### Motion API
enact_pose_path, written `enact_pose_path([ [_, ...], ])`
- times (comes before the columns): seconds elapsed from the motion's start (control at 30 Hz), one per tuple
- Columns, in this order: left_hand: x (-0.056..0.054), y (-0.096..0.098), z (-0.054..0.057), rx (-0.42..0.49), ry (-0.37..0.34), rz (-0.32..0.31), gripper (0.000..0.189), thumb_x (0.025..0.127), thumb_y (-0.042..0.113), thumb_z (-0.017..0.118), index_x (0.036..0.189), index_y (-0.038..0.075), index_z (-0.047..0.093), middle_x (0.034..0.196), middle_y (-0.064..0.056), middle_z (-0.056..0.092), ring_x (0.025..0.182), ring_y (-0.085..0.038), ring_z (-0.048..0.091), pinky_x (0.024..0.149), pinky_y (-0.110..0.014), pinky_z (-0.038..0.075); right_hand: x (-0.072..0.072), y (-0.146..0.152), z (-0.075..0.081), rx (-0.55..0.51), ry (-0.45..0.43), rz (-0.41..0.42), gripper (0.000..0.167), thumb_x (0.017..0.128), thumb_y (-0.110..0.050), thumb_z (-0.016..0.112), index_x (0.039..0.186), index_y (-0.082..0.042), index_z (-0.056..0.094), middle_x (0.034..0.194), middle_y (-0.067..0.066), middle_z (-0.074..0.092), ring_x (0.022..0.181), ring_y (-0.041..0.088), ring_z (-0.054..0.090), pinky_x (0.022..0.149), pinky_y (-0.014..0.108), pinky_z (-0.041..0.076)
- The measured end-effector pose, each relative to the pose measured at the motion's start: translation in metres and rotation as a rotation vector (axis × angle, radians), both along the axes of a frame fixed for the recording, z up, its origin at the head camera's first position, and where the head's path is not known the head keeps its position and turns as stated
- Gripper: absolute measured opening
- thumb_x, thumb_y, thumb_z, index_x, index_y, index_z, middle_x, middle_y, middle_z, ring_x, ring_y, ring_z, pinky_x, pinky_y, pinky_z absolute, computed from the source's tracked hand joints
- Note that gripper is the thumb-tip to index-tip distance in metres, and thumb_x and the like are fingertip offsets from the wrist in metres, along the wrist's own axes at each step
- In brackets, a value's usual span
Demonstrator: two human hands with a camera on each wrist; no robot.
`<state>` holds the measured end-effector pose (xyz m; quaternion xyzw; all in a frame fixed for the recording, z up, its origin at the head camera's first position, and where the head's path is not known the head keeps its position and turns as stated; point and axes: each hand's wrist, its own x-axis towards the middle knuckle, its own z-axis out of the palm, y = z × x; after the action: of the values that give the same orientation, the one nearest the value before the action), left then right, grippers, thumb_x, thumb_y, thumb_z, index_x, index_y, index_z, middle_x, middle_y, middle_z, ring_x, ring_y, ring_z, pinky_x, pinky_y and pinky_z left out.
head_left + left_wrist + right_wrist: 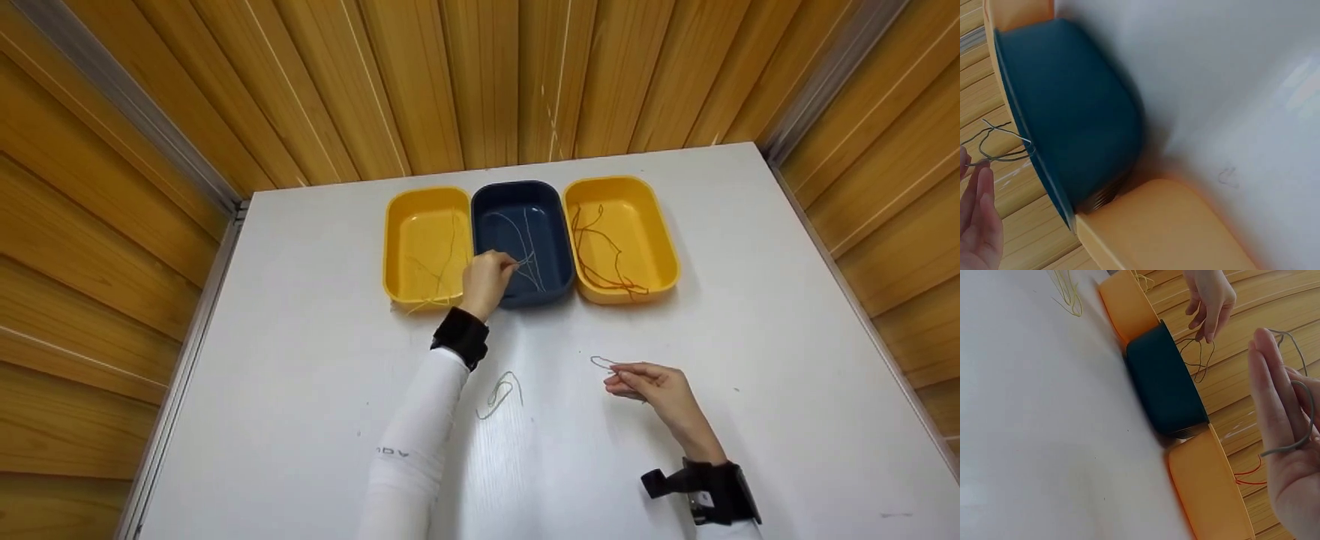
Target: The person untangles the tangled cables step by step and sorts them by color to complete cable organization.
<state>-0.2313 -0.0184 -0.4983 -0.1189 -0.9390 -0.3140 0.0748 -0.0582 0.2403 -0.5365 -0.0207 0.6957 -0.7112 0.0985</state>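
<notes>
In the head view, my left hand (487, 281) is over the front left part of the dark blue bin (525, 296), thumb and fingers pinching a thin grey-green string. Loops of that string (1008, 147) show at the bin's rim in the left wrist view. More pale strings (517, 225) are inside the bin. My right hand (652, 386) is above the table, in front of the right bin. Its thumb and fingertips pinch another grey-green string (600, 361), which loops out past the fingers. In the right wrist view, this string (1297, 391) curves across the fingers.
A yellow bin (390, 247) with yellow strings, some over its front rim, stands left of the blue one. On the right, another yellow bin (667, 259) holds orange-red strings. A loosely coiled string (499, 394) lies on the white table (300, 375). Wood-patterned walls (480, 82) surround it.
</notes>
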Motion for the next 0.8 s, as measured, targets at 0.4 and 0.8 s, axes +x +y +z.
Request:
enact_pose_path([
  [0.4,0.018,-0.005,-0.011,-0.014,0.019,-0.046,0.022,0.093,0.012,0.073,0.111,0.0,0.078,0.102,-0.015,0.079,0.092,-0.028,0.076,0.079,-0.041,0.063,0.0,0.0,-0.003,-0.027,0.047,0.027,0.042,0.103,-0.001,0.056,0.118,0.037,0.047,0.09,-0.013,0.079,0.084,0.0,0.076,0.08,0.016,0.063],
  [0.8,0.065,-0.028,-0.018,-0.036,0.16,-0.11,0.014,0.087,0.011,0.078,0.098,0.003,0.08,0.092,-0.01,0.078,0.082,-0.025,0.075,0.071,-0.038,0.063,-0.003,-0.002,-0.003,0.001,0.016,0.03,0.044,0.103,-0.003,0.057,0.12,0.036,0.047,0.089,-0.014,0.079,0.084,0.0,0.076,0.08,0.017,0.063],
])
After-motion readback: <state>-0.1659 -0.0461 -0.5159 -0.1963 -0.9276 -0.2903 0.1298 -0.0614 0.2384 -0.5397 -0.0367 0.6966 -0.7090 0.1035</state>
